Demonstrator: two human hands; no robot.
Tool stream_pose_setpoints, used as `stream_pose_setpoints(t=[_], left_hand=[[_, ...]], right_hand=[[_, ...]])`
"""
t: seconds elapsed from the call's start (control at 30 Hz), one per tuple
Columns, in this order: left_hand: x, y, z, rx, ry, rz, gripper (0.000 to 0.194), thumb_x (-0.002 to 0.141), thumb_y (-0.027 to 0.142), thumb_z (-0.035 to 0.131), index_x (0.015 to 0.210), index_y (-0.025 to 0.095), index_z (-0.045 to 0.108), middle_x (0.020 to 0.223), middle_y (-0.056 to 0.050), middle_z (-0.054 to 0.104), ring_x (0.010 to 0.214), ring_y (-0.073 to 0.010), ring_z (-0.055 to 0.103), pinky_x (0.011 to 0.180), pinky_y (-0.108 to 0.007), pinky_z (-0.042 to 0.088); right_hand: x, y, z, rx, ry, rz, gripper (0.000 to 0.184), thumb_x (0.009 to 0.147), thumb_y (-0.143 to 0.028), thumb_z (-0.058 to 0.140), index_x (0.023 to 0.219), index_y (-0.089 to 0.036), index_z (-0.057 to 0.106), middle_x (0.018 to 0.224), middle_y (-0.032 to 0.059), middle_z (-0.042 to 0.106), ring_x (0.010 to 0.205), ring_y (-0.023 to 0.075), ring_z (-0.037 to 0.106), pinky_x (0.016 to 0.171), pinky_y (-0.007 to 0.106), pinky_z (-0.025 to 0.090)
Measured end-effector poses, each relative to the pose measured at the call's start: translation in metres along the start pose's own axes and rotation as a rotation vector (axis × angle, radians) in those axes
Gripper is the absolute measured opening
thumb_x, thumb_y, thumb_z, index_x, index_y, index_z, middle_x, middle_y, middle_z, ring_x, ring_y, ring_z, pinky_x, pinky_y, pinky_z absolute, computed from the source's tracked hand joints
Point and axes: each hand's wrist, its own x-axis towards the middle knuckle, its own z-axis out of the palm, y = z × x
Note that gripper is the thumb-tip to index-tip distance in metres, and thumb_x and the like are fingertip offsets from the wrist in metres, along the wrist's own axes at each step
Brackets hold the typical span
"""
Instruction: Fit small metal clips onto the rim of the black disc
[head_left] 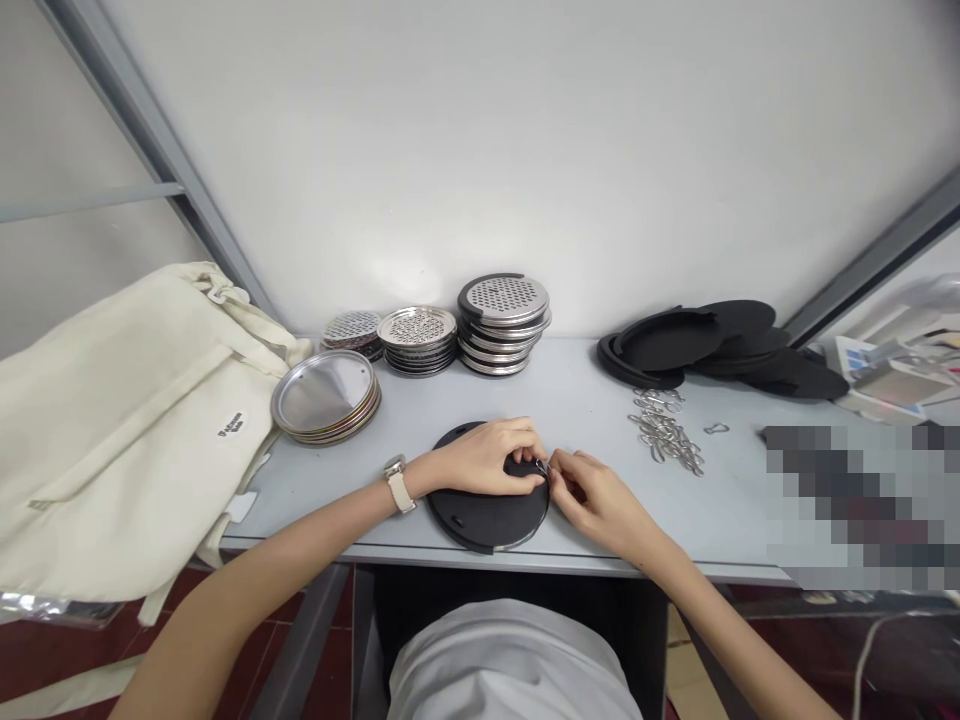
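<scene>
A black round disc (480, 515) with a few small slots lies near the table's front edge. My left hand (506, 460) rests across its top, wrist watch on, with thumb and fingers closed at the disc's right edge. A small silver wire snap clip (541, 466) shows there between my fingertips. From the other side my right hand (589, 495) pinches the same clip with thumb and forefinger. Whether the clip passes through a hole in the disc is hidden by the fingers. Similar loose clips (667, 435) lie in a pile to the right, with one single clip (716, 428) apart from it.
Perforated metal grater discs (504, 300) stand stacked along the wall, beside another stack (417, 328). Plain metal discs (322, 395) are piled at left. Black round covers (675, 345) overlap at right. A cream bag (127, 430) leans on the table's left end.
</scene>
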Motion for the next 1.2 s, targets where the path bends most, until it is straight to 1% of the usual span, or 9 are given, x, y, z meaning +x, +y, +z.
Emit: stream_pose_setpoints(t=[0.2, 0.43, 0.73, 1.0, 1.13, 1.2], left_hand=[[0.0009, 0.0022, -0.0007, -0.008, -0.003, -0.023, 0.011, 0.076, 0.021, 0.063, 0.084, 0.016, 0.056, 0.084, -0.002, 0.052, 0.074, -0.0119, 0.053, 0.07, -0.024, 0.045], [0.0006, 0.0, 0.0001, -0.011, 0.001, -0.001, 0.011, 0.076, 0.021, 0.061, 0.085, 0.016, 0.056, 0.084, -0.002, 0.052, 0.074, -0.0116, 0.053, 0.07, -0.024, 0.045], [0.001, 0.0003, 0.0006, -0.014, -0.004, 0.003, 0.012, 0.074, 0.015, 0.06, 0.085, 0.016, 0.055, 0.083, -0.002, 0.052, 0.074, -0.0117, 0.053, 0.069, -0.023, 0.045], [0.0013, 0.0016, -0.0005, -0.002, -0.011, -0.003, 0.011, 0.075, 0.016, 0.06, 0.086, 0.016, 0.056, 0.084, -0.002, 0.053, 0.074, -0.012, 0.053, 0.07, -0.023, 0.044], [0.0014, 0.0012, -0.0025, 0.045, -0.03, 0.008, 0.009, 0.077, 0.015, 0.057, 0.086, 0.016, 0.059, 0.088, -0.003, 0.056, 0.078, -0.0126, 0.054, 0.073, -0.024, 0.044], [0.0012, 0.0006, -0.0032, 0.054, -0.021, 0.0, 0.01, 0.077, 0.015, 0.057, 0.087, 0.016, 0.059, 0.088, -0.003, 0.056, 0.077, -0.0124, 0.054, 0.074, -0.024, 0.043]], right_hand=[[0.0006, -0.0006, -0.0003, -0.038, 0.011, -0.041, 0.022, 0.092, -0.019, 0.038, 0.07, -0.022, 0.039, 0.058, -0.0016, 0.047, 0.058, 0.0158, 0.045, 0.056, 0.027, 0.034], [0.0008, 0.0005, 0.0002, -0.091, -0.01, -0.076, 0.023, 0.093, -0.019, 0.036, 0.072, -0.021, 0.044, 0.061, 0.0003, 0.05, 0.062, 0.0167, 0.047, 0.059, 0.028, 0.036], [-0.0005, 0.005, 0.005, -0.195, 0.044, -0.146, 0.022, 0.091, -0.019, 0.038, 0.07, -0.021, 0.043, 0.058, 0.0005, 0.048, 0.059, 0.0174, 0.045, 0.06, 0.029, 0.036], [-0.0005, 0.0045, 0.005, -0.209, 0.069, -0.151, 0.023, 0.09, -0.019, 0.039, 0.068, -0.021, 0.043, 0.057, 0.0004, 0.047, 0.058, 0.0173, 0.045, 0.058, 0.029, 0.035], [-0.0018, 0.0025, 0.0044, -0.208, 0.055, -0.198, 0.025, 0.091, -0.02, 0.039, 0.065, -0.022, 0.04, 0.056, -0.0005, 0.046, 0.054, 0.0157, 0.042, 0.059, 0.03, 0.035], [-0.0022, 0.0018, 0.004, -0.191, 0.046, -0.199, 0.026, 0.091, -0.021, 0.038, 0.065, -0.022, 0.039, 0.056, -0.0007, 0.046, 0.055, 0.0157, 0.043, 0.059, 0.029, 0.035]])
